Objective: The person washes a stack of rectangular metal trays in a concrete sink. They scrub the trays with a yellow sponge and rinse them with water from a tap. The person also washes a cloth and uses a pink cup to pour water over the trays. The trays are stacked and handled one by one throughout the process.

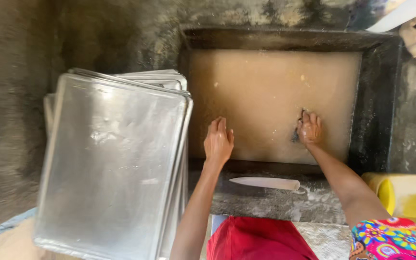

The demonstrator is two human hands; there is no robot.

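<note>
Head view: left hand [218, 142] flat, fingers spread; right hand [309, 129] fingers curled on dark object [296, 135], axis unclear.

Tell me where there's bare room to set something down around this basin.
The front ledge is bare left of the knife, beside the stacked metal trays. The top tray is bare too. Both the left hand and right hand crowd the murky water.

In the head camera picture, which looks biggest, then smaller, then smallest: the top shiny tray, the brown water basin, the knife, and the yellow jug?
1. Top shiny tray and brown water basin: look about alike; the tray may sit nearer the camera, so no ranking.
2. Yellow jug, partly cut off by the picture edge.
3. Knife, smallest.
</note>
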